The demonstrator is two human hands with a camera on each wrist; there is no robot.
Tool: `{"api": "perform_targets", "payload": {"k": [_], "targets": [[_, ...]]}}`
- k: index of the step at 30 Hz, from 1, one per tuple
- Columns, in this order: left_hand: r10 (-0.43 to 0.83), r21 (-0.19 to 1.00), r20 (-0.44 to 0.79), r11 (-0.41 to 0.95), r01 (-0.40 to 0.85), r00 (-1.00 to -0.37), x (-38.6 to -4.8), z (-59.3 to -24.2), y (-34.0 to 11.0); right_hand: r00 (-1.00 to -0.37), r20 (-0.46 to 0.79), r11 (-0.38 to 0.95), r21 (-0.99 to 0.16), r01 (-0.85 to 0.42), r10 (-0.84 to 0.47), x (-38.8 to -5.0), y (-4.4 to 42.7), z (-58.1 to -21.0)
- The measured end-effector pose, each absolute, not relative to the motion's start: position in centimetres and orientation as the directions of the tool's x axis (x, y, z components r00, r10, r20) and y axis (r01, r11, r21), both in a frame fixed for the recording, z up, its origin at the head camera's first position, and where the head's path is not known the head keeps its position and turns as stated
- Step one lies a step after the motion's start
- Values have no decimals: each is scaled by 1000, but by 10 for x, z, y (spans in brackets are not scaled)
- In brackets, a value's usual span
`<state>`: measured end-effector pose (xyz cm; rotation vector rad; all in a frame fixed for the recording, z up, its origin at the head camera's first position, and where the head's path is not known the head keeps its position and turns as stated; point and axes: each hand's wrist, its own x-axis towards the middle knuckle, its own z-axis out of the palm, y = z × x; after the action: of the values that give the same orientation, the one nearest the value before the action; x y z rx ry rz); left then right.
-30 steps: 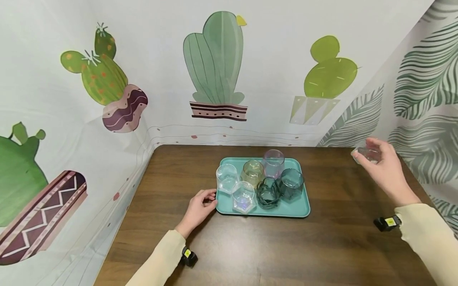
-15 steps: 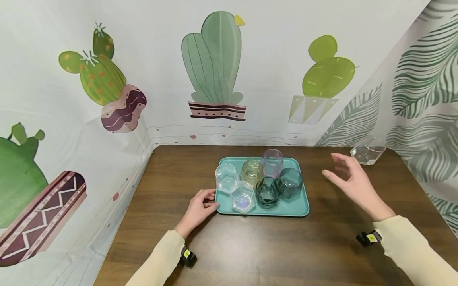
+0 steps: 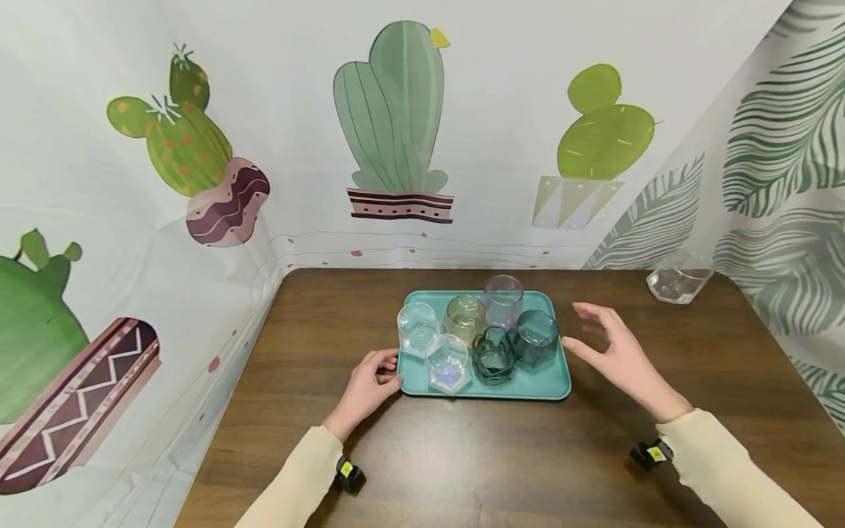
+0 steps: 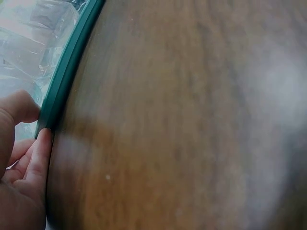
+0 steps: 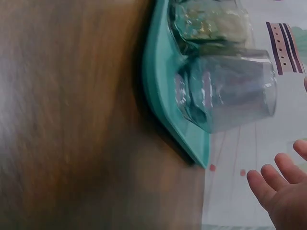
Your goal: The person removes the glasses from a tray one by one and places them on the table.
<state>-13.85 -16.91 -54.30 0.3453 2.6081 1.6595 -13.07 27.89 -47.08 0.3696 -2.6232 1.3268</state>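
Note:
A teal tray (image 3: 521, 389) holds several glasses: two clear ones at its left, a yellowish one (image 3: 466, 320), a pinkish one (image 3: 505, 302), a dark wavy one (image 3: 494, 357) and a grey-blue one (image 3: 536, 339) at its right. My left hand (image 3: 368, 387) grips the tray's left edge; in the left wrist view its thumb and fingers (image 4: 42, 153) meet at the green rim (image 4: 67, 72). Just right of the tray, my right hand (image 3: 617, 353) is empty with fingers spread. The right wrist view has it (image 5: 288, 191) apart from the grey-blue glass (image 5: 230, 91).
A clear glass (image 3: 680, 282) stands alone at the table's back right corner. Behind the brown table (image 3: 422, 462) hangs a white cloth (image 3: 290, 132) printed with cacti and leaves.
My right hand has let go of the clear glass at the back right and moved left, near the tray's right side. My left hand has stayed at the tray's left edge.

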Motion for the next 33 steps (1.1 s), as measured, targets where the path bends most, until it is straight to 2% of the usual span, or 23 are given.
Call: {"api": "perform_targets", "payload": {"k": [11,18,33], "targets": [[207,902,58,407,140,-977,-138,-541,-166,-943,245,524,-786,-329,-224,-126,261,-496],[200,900,63,411,142,-978,-137,-541,-166,-936,276,484,-802,-349,-218,-128,253,-503],[198,898,53,419,133,-979,-138,-542,-167,-956,213,524,-802,-288,-200,-139,246,-512]]}}
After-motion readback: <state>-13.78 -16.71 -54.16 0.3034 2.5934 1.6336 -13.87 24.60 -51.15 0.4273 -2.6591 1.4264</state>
